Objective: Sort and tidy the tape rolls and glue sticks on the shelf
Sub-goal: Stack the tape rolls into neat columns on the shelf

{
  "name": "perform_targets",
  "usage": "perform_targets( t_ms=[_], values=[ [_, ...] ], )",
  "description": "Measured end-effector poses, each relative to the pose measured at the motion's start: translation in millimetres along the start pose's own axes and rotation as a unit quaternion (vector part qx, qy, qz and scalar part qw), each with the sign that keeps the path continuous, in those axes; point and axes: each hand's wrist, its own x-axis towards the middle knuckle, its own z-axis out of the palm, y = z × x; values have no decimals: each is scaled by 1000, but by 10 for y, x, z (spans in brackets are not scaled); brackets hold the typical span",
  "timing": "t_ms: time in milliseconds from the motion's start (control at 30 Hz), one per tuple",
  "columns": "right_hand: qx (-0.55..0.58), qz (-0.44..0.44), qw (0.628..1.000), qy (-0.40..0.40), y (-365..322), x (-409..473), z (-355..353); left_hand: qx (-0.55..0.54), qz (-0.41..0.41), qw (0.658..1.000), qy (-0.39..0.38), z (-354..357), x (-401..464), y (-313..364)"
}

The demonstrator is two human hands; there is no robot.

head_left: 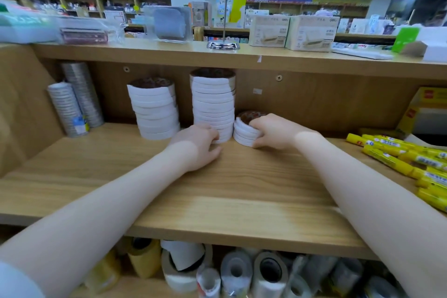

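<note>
Three stacks of white tape rolls stand on the wooden shelf (169, 189). The tallest stack (213, 99) is in the middle, a lower one (154, 109) to its left, and a short stack (244, 132) of about three rolls to its right. My right hand (271, 132) is closed around the short stack, fingers over its top. My left hand (198, 145) rests against the base of the tallest stack, fingers curled on its bottom rolls. Yellow glue sticks (406, 159) lie loose in a heap at the right end of the shelf.
Two wrapped sleeves of silver tape (72, 106) lean in the shelf's back left corner. A yellow box (423, 109) stands at the far right. Large tape rolls (242, 273) fill the shelf below. The top shelf (266, 60) carries white boxes and packets.
</note>
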Motion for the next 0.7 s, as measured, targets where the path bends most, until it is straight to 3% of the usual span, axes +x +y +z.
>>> perform_targets(
  t_ms=[333,500,700],
  values=[
    [48,11,999,16,-40,84,95,-11,19,999,31,3,9,-21],
    [134,59,980,136,-6,-6,133,-27,3,1000,15,35,-40,-77],
    [184,27,971,148,-139,16,175,-14,-3,1000,10,50,-34,-78]
  ],
)
